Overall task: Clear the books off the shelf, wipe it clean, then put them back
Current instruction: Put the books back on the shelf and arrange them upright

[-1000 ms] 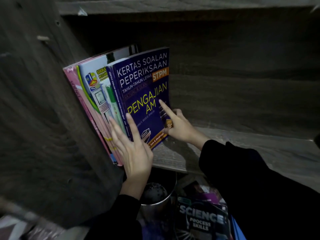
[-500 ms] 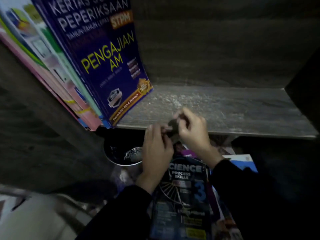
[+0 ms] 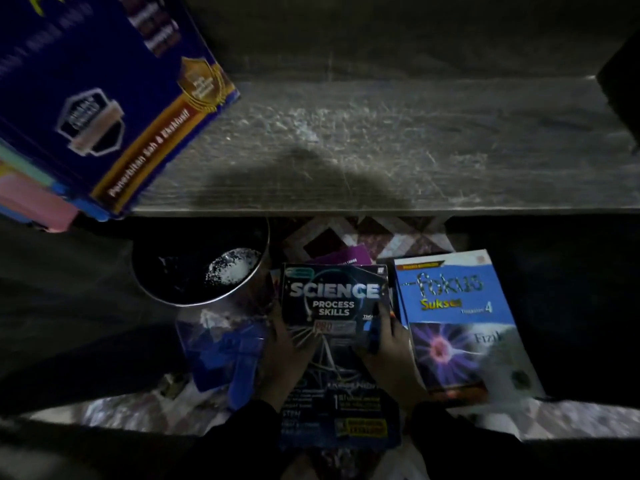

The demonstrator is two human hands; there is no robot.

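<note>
A dark "Science Process Skills" book [image 3: 334,299] lies on the floor below the shelf. My left hand [image 3: 289,344] grips its left edge and my right hand [image 3: 388,341] grips its right edge. Beside it on the right lies a blue "Fokus Sukses" book [image 3: 457,320]. The grey wooden shelf board [image 3: 381,143] is dusty and scratched. At its left end several books lean against the side wall, a dark blue one [image 3: 104,88] in front.
A round metal tin [image 3: 201,268] with white powder inside stands on the floor left of the science book. A blue plastic item [image 3: 228,355] lies in front of it. A purple book [image 3: 346,256] peeks out behind. The floor is patterned tile [image 3: 363,233].
Both hands left the leaning books on the shelf, came down past the shelf edge, and now hold the science book on the floor. The view tilted downward.
</note>
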